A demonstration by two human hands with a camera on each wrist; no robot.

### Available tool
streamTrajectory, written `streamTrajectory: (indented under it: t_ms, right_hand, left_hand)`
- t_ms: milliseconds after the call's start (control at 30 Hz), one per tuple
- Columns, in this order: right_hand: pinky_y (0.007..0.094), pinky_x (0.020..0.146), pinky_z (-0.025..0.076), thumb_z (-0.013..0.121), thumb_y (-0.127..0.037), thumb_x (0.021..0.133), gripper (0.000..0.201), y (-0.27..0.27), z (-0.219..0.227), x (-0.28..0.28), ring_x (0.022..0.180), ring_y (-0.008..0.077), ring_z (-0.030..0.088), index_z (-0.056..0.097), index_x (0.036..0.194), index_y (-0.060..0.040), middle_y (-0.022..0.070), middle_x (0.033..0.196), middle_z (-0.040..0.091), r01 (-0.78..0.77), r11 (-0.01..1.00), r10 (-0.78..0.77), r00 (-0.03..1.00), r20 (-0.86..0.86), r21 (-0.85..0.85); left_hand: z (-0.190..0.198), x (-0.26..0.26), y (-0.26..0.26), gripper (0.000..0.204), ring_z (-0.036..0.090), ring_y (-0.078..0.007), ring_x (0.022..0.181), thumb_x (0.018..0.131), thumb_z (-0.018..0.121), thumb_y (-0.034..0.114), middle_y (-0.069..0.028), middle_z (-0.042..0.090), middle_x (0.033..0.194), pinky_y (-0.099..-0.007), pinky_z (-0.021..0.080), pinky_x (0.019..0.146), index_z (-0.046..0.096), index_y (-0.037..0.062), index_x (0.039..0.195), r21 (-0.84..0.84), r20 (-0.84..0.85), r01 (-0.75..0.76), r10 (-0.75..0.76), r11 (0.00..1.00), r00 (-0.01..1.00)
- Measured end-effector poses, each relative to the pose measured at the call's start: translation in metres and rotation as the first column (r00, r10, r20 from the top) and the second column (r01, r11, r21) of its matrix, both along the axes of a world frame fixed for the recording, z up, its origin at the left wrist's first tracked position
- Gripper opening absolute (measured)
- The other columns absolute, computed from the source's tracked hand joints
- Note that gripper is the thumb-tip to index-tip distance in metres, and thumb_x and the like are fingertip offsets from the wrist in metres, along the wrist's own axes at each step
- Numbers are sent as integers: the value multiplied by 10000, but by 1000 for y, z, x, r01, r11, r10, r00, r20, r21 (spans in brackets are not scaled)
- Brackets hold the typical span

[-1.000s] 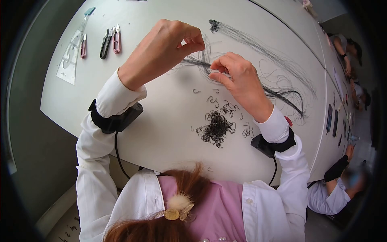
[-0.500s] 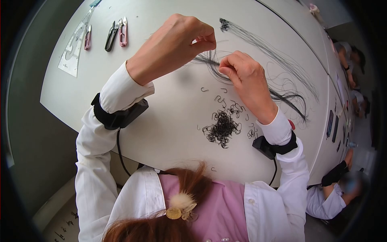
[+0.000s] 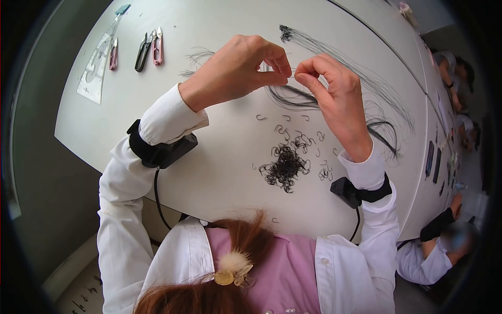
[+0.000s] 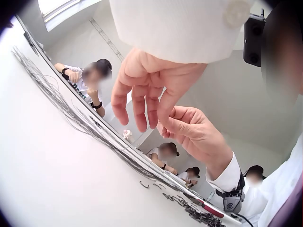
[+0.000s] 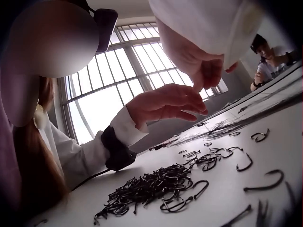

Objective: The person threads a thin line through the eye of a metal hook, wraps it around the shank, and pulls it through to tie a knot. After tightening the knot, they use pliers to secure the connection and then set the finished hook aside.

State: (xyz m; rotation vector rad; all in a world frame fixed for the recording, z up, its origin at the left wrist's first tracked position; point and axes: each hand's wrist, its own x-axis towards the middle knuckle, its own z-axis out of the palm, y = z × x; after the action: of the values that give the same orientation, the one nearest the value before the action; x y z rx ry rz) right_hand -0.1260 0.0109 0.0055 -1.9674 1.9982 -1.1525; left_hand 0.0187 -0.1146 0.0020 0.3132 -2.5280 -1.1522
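In the head view my left hand (image 3: 235, 68) and right hand (image 3: 337, 86) are raised over the table, fingertips almost meeting. Each pinches a thin fishing line (image 3: 291, 78) between thumb and forefinger; a short pale stretch of it shows in the gap. Whether a hook is between the fingertips I cannot tell. Beneath the hands lies a loose bundle of dark lines (image 3: 293, 98), partly covered by them. Nearer the body is a pile of black fish hooks (image 3: 285, 167), with several loose hooks around it. The right wrist view shows the hook pile (image 5: 147, 187) up close.
At the back left lie a clear triangular ruler (image 3: 90, 81), small pink snips (image 3: 113, 55), black snips (image 3: 141, 54) and larger pink snips (image 3: 158, 47). A second line bundle with hooks at one end (image 3: 285, 33) stretches across the back. Other people sit along the right.
My left hand has shifted right and slightly down. My right hand has moved up and to the right, its fingertips now level with the left ones.
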Motion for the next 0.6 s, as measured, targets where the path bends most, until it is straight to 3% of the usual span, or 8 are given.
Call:
streamTrajectory:
  t_ms: [167, 233, 333, 433, 600]
  right_hand:
    - [290, 553, 440, 640, -24, 766, 59, 0, 0, -1, 597, 186, 564, 590, 750, 3, 72, 701, 585, -3, 1000, 4, 1000, 31, -31]
    - [287, 552, 442, 639, -22, 765, 57, 0, 0, -3, 597, 183, 565, 590, 749, 3, 72, 702, 588, -5, 999, 7, 999, 33, -37]
    - [285, 548, 445, 638, -30, 771, 61, 1, -1, -7, 589, 179, 565, 590, 747, -1, 71, 704, 592, 4, 999, -2, 999, 45, -50]
    - [288, 541, 441, 640, -38, 774, 72, 3, 2, -8, 577, 176, 560, 587, 740, -3, 71, 691, 585, 20, 999, -19, 1000, 18, -47]
    - [297, 532, 434, 642, -45, 777, 101, 6, 7, -8, 560, 185, 544, 570, 719, -3, 73, 666, 566, 65, 998, -64, 997, -43, 18]
  left_hand:
    - [-5, -5, 2, 123, 600, -152, 674, 755, 671, 99, -70, 665, 774, -273, 497, 655, 662, 6, 837, 23, -11, -39, 39, 999, 999]
    - [0, -4, 3, 120, 595, -160, 653, 735, 690, 111, -61, 663, 755, -289, 493, 662, 664, 19, 808, -52, 32, -22, 24, 998, 999]
    - [2, -5, 2, 117, 593, -166, 649, 718, 704, 116, -50, 661, 732, -303, 491, 687, 669, 31, 790, -30, 136, -41, 45, 999, 990]
    - [-6, -5, -2, 97, 592, -169, 640, 719, 706, 103, -48, 661, 715, -296, 487, 686, 672, 35, 778, -79, 30, -83, 86, 993, 996]
    - [-4, -3, -3, 55, 590, -160, 613, 716, 714, 93, -53, 659, 671, -292, 486, 678, 698, 47, 743, -87, 57, -151, 157, 985, 986]
